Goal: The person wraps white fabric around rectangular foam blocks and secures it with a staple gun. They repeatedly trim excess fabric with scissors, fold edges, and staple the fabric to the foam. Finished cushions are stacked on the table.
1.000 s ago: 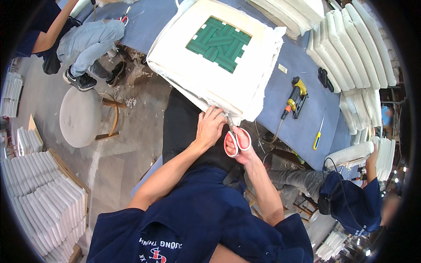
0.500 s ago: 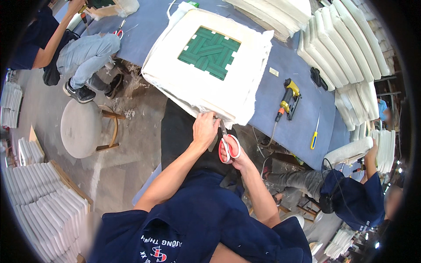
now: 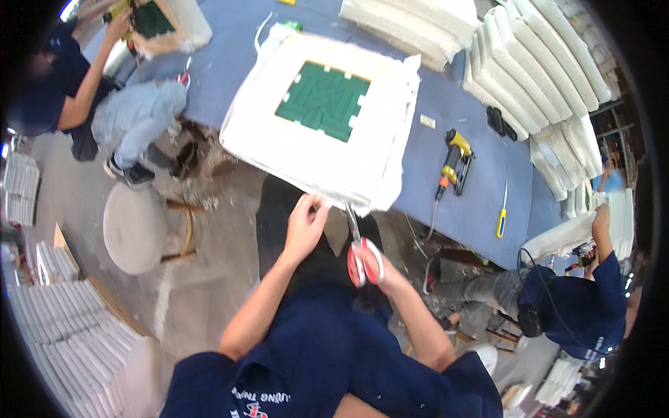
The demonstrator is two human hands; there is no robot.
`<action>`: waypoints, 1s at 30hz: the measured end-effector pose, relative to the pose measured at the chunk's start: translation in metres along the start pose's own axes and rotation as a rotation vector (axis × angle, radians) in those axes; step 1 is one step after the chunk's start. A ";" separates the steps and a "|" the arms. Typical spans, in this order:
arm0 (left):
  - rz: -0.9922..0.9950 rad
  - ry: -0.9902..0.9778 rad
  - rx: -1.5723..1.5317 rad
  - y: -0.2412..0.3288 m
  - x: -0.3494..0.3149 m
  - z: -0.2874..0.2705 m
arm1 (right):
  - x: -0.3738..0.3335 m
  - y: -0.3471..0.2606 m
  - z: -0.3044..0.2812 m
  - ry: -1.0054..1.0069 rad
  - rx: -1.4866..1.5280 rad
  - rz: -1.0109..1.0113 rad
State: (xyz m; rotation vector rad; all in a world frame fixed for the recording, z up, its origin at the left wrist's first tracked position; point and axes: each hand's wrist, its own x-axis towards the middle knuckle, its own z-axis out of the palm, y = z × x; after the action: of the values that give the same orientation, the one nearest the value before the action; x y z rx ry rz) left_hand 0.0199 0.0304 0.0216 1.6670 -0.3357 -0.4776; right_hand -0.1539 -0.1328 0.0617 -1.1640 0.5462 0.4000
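Observation:
A square padded seat [image 3: 258,104] in white fabric lies on the blue table, with woven green webbing [image 3: 325,101] showing in the opening of its frame. My right hand [image 3: 390,279] is closed round the red-and-white handles of a pair of scissors [image 3: 366,262]. The scissor blades point up to the seat's near edge. Left of the blades, my left hand [image 3: 304,228] has its fingers curled together at that same edge. What they pinch, if anything, is too small to make out.
On the blue table [image 3: 439,223] lie a yellow-and-black staple gun [image 3: 454,160] with its hose and a yellow-handled screwdriver [image 3: 502,221]. Stacked white cushions [image 3: 529,70] stand at the far right. A round stool [image 3: 136,228] is at left. Co-workers are at both sides.
My left hand has moved left, away from the scissors. The scissors have dropped slightly toward me in my right hand. The view has shifted a little.

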 end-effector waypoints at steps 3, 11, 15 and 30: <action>0.202 0.162 -0.087 0.033 -0.020 -0.071 | -0.030 -0.003 0.014 0.209 -0.130 -0.122; -0.046 0.467 0.313 -0.132 -0.007 -0.254 | 0.128 -0.074 -0.129 0.919 -0.408 -0.510; -0.021 0.426 0.236 -0.069 -0.003 -0.186 | 0.195 -0.080 -0.181 0.903 -0.414 -0.570; -0.082 0.302 -0.754 0.096 -0.087 -0.168 | -0.058 -0.073 0.100 0.094 -0.274 -0.680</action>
State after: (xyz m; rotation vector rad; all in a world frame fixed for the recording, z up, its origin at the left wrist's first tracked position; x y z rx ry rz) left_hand 0.0312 0.2027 0.1444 0.9924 0.1342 -0.3430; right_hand -0.1396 -0.0655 0.1802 -1.5545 0.1504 -0.1731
